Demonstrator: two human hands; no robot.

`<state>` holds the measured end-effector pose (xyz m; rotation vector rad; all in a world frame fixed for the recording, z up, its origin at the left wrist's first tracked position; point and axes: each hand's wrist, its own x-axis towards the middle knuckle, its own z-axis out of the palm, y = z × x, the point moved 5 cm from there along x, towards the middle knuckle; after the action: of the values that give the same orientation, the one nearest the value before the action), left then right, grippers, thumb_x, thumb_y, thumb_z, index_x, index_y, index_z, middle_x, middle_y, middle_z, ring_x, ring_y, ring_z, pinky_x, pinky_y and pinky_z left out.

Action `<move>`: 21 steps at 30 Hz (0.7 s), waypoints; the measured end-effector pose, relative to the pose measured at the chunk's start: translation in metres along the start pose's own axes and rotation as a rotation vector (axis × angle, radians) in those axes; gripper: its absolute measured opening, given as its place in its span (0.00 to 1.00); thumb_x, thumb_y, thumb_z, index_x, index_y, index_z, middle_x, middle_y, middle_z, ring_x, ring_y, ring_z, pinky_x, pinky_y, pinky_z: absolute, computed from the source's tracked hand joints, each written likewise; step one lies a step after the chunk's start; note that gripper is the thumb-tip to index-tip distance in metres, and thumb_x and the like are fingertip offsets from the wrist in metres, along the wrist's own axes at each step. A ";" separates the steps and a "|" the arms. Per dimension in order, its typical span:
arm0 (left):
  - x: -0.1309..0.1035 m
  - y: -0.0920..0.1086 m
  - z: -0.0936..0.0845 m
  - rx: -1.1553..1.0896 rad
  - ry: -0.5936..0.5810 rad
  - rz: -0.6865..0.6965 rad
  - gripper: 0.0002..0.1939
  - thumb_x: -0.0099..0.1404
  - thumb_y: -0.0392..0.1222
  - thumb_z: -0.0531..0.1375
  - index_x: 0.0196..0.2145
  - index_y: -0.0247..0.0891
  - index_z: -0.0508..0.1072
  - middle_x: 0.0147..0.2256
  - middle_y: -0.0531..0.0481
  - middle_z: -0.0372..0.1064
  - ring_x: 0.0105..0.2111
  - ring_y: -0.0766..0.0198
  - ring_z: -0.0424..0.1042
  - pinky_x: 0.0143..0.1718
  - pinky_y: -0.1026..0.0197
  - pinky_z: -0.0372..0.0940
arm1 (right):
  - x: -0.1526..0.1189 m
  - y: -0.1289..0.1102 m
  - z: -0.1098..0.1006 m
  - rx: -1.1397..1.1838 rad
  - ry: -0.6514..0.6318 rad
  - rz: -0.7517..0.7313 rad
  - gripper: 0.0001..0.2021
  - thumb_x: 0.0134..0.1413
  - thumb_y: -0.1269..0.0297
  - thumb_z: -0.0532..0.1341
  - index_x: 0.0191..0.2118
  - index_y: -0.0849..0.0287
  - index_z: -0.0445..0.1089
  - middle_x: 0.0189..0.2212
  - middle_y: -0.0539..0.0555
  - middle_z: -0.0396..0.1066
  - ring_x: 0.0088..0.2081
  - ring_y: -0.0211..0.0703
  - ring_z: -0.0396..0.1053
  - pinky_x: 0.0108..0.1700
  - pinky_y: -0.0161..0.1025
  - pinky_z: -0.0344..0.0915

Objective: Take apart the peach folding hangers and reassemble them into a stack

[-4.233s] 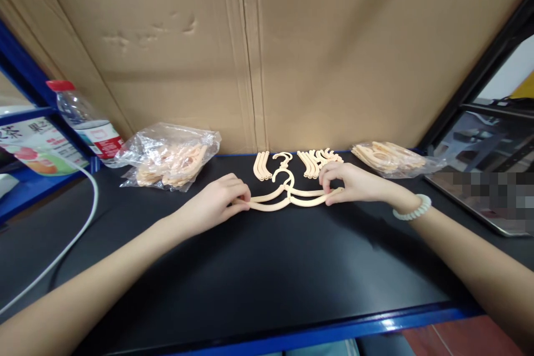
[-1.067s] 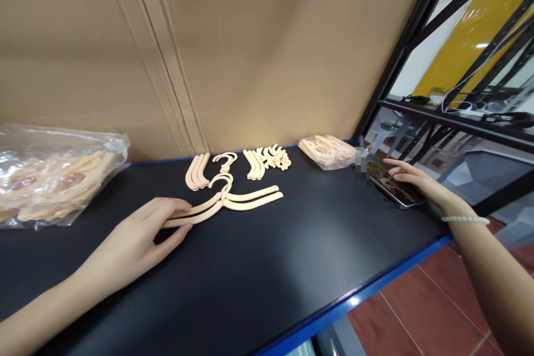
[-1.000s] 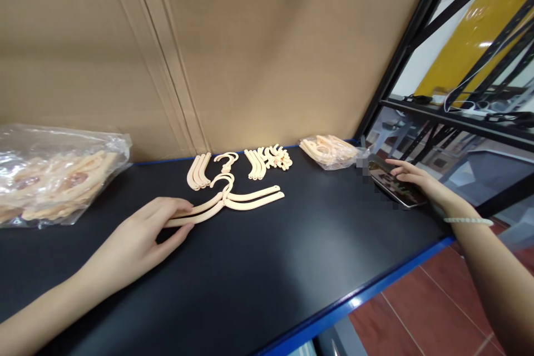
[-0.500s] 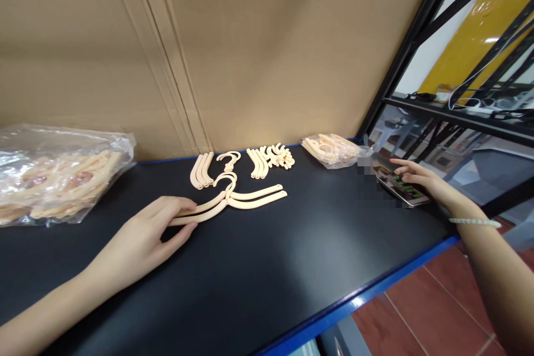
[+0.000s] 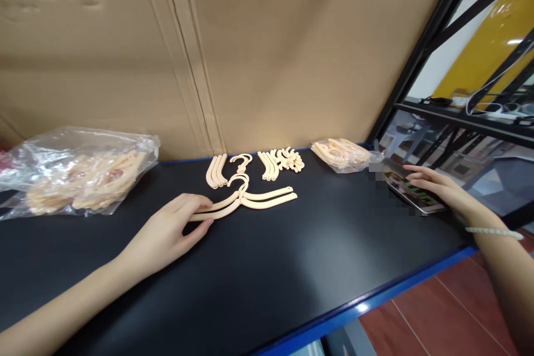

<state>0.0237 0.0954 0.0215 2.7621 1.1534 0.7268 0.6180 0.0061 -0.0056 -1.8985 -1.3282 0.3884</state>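
Two beige plastic folding clothes hangers [image 5: 267, 204] lie overlapped on the black table, hooks toward the back. My left hand [image 5: 179, 228] is closed round their left arms, thumb in front and fingers behind; the arm ends are hidden. At the right, my right hand [image 5: 438, 186] has its fingers together on a thin dark edge of a flat, glossy printed item [image 5: 417, 197]. Part of this item is pixelated and its kind is unclear. Behind the hangers lie loose hanger arms [image 5: 217, 171], hook pieces [image 5: 241, 164], more arms [image 5: 268, 167] and a small pile of hooks [image 5: 290, 159].
A clear plastic bag [image 5: 95, 172] of hanger parts lies at the left, and a smaller bag [image 5: 342, 154] at the back right. Cardboard [image 5: 292, 55] stands behind the black table [image 5: 267, 267], which has a blue edge. A black metal rack [image 5: 467, 117] rises at the right.
The view has turned a little left, shifting everything rightward. My right fingers have drawn closer together on the printed item, where a dark edge now shows. My left hand keeps its hold.
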 end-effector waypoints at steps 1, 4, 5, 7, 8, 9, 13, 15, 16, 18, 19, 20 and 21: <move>0.000 0.000 0.000 -0.001 -0.005 -0.004 0.13 0.65 0.51 0.55 0.42 0.42 0.69 0.41 0.45 0.73 0.41 0.54 0.74 0.43 0.56 0.69 | 0.000 -0.001 -0.001 0.000 0.015 -0.003 0.27 0.39 0.48 0.64 0.49 0.49 0.70 0.38 0.53 0.73 0.44 0.56 0.70 0.44 0.43 0.70; 0.000 0.000 0.001 0.002 -0.018 -0.004 0.13 0.65 0.51 0.54 0.42 0.42 0.69 0.42 0.45 0.73 0.41 0.54 0.74 0.43 0.56 0.69 | -0.003 -0.005 -0.003 0.000 0.068 -0.043 0.20 0.41 0.49 0.63 0.42 0.49 0.74 0.44 0.53 0.74 0.53 0.61 0.66 0.58 0.48 0.62; 0.000 0.000 0.001 0.004 -0.017 -0.003 0.13 0.65 0.51 0.54 0.42 0.41 0.69 0.42 0.45 0.73 0.41 0.54 0.74 0.43 0.56 0.69 | -0.004 -0.006 -0.003 0.008 0.086 -0.065 0.17 0.42 0.50 0.63 0.39 0.49 0.75 0.46 0.53 0.73 0.55 0.61 0.64 0.61 0.49 0.58; 0.000 -0.001 0.001 0.007 -0.017 -0.004 0.13 0.65 0.51 0.54 0.42 0.42 0.69 0.42 0.44 0.73 0.41 0.53 0.74 0.43 0.56 0.69 | -0.007 -0.010 -0.003 0.039 0.102 -0.095 0.13 0.45 0.50 0.62 0.33 0.51 0.77 0.50 0.53 0.71 0.58 0.62 0.61 0.64 0.49 0.54; 0.000 -0.001 0.001 0.007 -0.019 -0.007 0.13 0.66 0.51 0.54 0.42 0.42 0.69 0.42 0.44 0.72 0.41 0.53 0.74 0.43 0.56 0.69 | -0.008 -0.011 -0.004 0.059 0.111 -0.099 0.13 0.45 0.51 0.62 0.32 0.52 0.77 0.52 0.53 0.69 0.58 0.62 0.62 0.64 0.49 0.53; 0.000 -0.001 0.001 0.007 -0.022 -0.010 0.13 0.66 0.52 0.54 0.42 0.42 0.69 0.42 0.44 0.72 0.41 0.53 0.74 0.43 0.56 0.69 | -0.009 -0.011 -0.004 0.076 0.119 -0.097 0.13 0.46 0.51 0.61 0.30 0.52 0.78 0.53 0.53 0.69 0.58 0.62 0.62 0.64 0.49 0.54; 0.001 0.000 0.000 0.004 -0.020 -0.007 0.14 0.65 0.52 0.54 0.42 0.42 0.69 0.42 0.44 0.72 0.42 0.52 0.73 0.44 0.54 0.69 | -0.010 -0.011 -0.004 0.082 0.137 -0.093 0.12 0.48 0.52 0.61 0.29 0.52 0.78 0.53 0.53 0.68 0.58 0.62 0.62 0.64 0.49 0.54; 0.001 0.001 0.000 0.005 -0.017 -0.002 0.14 0.66 0.52 0.54 0.43 0.42 0.68 0.42 0.44 0.72 0.41 0.53 0.73 0.43 0.54 0.69 | -0.010 -0.010 -0.004 0.076 0.137 -0.097 0.12 0.48 0.52 0.60 0.29 0.52 0.78 0.53 0.52 0.68 0.58 0.62 0.61 0.64 0.49 0.54; 0.001 0.001 0.000 0.007 -0.017 0.001 0.13 0.66 0.52 0.54 0.43 0.42 0.68 0.42 0.44 0.72 0.41 0.53 0.73 0.43 0.55 0.69 | -0.009 -0.009 -0.004 0.073 0.135 -0.098 0.13 0.49 0.52 0.60 0.29 0.52 0.78 0.53 0.53 0.67 0.58 0.62 0.61 0.64 0.49 0.54; 0.001 0.001 0.000 0.015 -0.016 0.005 0.13 0.66 0.51 0.54 0.43 0.42 0.68 0.42 0.44 0.72 0.41 0.53 0.73 0.43 0.55 0.69 | -0.007 -0.008 -0.004 0.059 0.129 -0.105 0.14 0.49 0.51 0.59 0.29 0.52 0.78 0.54 0.53 0.67 0.59 0.62 0.60 0.64 0.50 0.53; 0.001 0.001 0.001 0.018 -0.015 0.007 0.13 0.66 0.51 0.54 0.43 0.42 0.68 0.42 0.44 0.72 0.41 0.53 0.73 0.43 0.55 0.69 | -0.006 -0.007 -0.004 0.047 0.122 -0.112 0.14 0.49 0.51 0.59 0.29 0.52 0.79 0.54 0.54 0.67 0.59 0.62 0.60 0.64 0.50 0.53; 0.001 0.000 0.001 0.020 -0.013 0.009 0.13 0.66 0.52 0.54 0.43 0.42 0.68 0.42 0.44 0.71 0.41 0.53 0.73 0.43 0.56 0.69 | -0.005 -0.006 -0.003 0.031 0.111 -0.122 0.15 0.49 0.50 0.59 0.29 0.52 0.79 0.54 0.54 0.67 0.58 0.62 0.61 0.64 0.51 0.53; 0.001 0.000 0.001 0.022 -0.012 0.011 0.14 0.66 0.52 0.54 0.43 0.42 0.68 0.42 0.44 0.71 0.41 0.53 0.73 0.43 0.56 0.69 | -0.004 -0.006 -0.003 0.014 0.098 -0.133 0.15 0.49 0.50 0.59 0.30 0.52 0.79 0.53 0.54 0.67 0.58 0.62 0.61 0.64 0.51 0.53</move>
<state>0.0244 0.0962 0.0208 2.7886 1.1515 0.7017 0.6145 0.0019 0.0000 -1.7834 -1.3736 0.2344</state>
